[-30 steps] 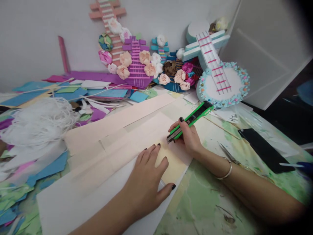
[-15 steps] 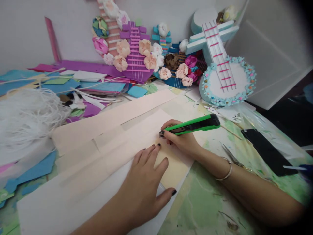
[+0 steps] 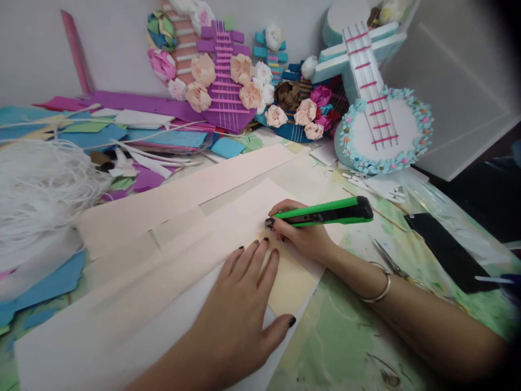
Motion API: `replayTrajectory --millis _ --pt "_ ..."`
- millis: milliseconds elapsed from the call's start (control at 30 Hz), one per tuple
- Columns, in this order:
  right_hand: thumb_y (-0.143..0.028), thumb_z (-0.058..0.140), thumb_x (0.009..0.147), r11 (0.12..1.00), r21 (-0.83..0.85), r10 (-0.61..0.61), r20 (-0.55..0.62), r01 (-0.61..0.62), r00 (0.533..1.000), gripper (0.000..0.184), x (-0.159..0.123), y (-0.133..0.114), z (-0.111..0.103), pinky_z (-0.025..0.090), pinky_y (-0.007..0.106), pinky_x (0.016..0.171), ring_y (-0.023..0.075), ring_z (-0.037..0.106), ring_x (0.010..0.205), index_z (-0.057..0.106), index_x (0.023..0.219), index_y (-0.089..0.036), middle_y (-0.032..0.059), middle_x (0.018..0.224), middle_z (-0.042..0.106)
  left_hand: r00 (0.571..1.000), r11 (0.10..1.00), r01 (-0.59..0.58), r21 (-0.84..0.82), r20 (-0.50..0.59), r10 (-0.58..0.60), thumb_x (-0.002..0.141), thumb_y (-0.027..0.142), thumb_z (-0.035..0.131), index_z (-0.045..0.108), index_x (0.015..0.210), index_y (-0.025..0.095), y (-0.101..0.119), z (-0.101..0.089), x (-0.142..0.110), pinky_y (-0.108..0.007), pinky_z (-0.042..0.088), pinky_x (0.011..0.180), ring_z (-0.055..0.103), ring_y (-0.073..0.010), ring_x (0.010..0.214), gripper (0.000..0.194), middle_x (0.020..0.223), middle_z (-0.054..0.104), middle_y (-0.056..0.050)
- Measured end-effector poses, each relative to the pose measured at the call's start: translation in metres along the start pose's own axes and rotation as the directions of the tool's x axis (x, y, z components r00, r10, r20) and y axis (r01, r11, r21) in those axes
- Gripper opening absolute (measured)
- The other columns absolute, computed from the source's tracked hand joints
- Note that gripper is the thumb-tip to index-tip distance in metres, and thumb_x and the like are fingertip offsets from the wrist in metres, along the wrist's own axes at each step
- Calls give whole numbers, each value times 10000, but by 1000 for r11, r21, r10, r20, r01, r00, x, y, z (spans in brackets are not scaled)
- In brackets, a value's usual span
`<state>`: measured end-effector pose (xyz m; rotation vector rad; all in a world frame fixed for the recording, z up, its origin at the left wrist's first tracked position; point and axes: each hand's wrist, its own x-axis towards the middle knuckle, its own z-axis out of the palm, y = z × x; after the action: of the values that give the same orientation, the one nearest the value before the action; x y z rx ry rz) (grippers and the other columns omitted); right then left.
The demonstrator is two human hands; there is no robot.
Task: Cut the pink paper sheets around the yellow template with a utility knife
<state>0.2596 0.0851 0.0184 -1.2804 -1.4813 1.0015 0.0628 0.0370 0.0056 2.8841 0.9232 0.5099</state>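
Far pale strip [image 3: 183,198] looks separate; left hand [image 3: 238,309] spread on paper [image 3: 228,228], right hand [image 3: 309,236] pinching cutter [image 3: 329,212], cut progress unclear.

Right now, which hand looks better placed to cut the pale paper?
Right, probably: the right hand grips the green cutter close over the pale paper, while the left hand lies spread flat, holding no tool.

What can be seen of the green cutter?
The green cutter is long and slim, with a green body that looks like plastic, a dark strip along its side and a black butt end. The right hand grips it near the front, thumb and fingers around it. It lies slanted over the pale sheet, butt pointing right. Fingers mostly hide the tip; whether it touches paper, I cannot tell.
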Motion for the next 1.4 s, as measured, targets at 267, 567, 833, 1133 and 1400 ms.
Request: replayTrajectory --millis 267,567,833,1133,1400 --pt "-197 589 848 1000 4 0 18 0 1000 46 1 0 0 431 248 551 120 537 548 602 884 -223 -42 625 571 1000 1000 17 -17 25 -16 842 547 555 386 1441 81 1 -1 -1 -531 267 1087 349 -387 1375 778 1509 385 -224" --pt "-173 591 843 1000 -9 -18 29 18 999 41 1 0 1 429 234 545 106 531 545 602 867 -205 -43 634 569 999 1000 20 -16 45 -19 837 543 568 410 1433 66 1 -3 2 -541 271 1080 364 -390 1365 780 1497 405 -227" --pt "-137 578 832 997 -50 -59 50 61 997 57 1 -4 2 420 230 556 93 514 565 596 839 -190 -41 674 566 999 1000 17 -1 30 -17 827 526 579 426 1421 64 1 -4 1 -535 283 1069 389 -392 1348 768 1479 428 -232" --pt "-136 587 824 995 -55 -82 4 82 997 55 0 -1 2 433 250 598 102 523 598 596 831 -189 -33 700 580 999 1000 16 -7 28 -15 820 526 587 431 1417 61 2 -3 1 -543 297 1063 393 -396 1344 773 1478 428 -233" --pt "-114 580 800 994 -62 -89 11 89 996 78 1 -1 1 429 248 606 104 529 620 593 827 -186 -29 721 586 999 999 33 -20 32 -32 826 526 580 406 1432 77 2 -2 0 -540 280 1085 367 -386 1364 773 1496 403 -227"
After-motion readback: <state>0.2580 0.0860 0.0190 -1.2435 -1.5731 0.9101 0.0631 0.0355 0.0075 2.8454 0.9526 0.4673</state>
